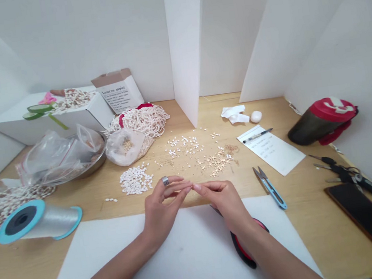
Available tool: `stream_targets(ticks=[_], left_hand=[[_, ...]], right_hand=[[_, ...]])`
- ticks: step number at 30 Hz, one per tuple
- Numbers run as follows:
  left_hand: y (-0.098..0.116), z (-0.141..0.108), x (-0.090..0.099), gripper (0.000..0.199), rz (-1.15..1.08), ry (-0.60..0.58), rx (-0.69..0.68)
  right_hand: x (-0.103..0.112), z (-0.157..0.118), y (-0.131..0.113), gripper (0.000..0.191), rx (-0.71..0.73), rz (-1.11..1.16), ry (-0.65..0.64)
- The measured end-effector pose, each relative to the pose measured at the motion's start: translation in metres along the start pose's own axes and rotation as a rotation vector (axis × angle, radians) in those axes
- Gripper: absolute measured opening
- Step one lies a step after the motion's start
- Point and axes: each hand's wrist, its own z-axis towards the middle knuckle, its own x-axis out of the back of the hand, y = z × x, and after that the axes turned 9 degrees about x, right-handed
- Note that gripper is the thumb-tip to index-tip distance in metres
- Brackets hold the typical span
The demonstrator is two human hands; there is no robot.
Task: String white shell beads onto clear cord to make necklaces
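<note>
My left hand [163, 207], with a silver ring on one finger, has its thumb and fingertips pressed together over the far edge of the white sheet [185, 259]. Its tips meet those of my right hand [220, 197], which is also pinched. Whatever lies between the fingertips is too small to make out. Red-and-black pliers [241, 249] lie on the sheet, partly under my right hand and wrist. Beyond the hands are a pile of white shells [136, 179], small starfish pieces [216, 163] and scattered white bits [185, 144].
A spool of clear line [50, 221] and a metal bowl of bags [95, 163] stand left. At right are blue snips [271, 187], a notepad [278, 154] with a pen, keys [346, 174], a dark phone-like slab [370, 219] and a red-lidded cup [308, 124]. White panels rise behind.
</note>
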Motion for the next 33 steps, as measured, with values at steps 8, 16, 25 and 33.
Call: stream_targets(ticks=[8,16,25,33], left_hand=[[-0.013,0.005,0.016,0.024,0.048,-0.072,0.058],[-0.012,0.001,0.019,0.021,0.418,-0.161,-0.223],[0.000,-0.006,0.010,0.023,0.407,-0.092,-0.270],[-0.003,-0.003,0.012,0.016,0.686,-0.084,-0.578]], right_hand=[[0.001,0.003,-0.001,0.030,-0.067,-0.026,-0.021],[0.001,0.004,0.007,0.024,0.046,-0.107,-0.039],[0.003,0.000,-0.001,0.018,0.242,-0.214,-0.080],[0.001,0.004,0.012,0.022,0.084,-0.063,-0.048]])
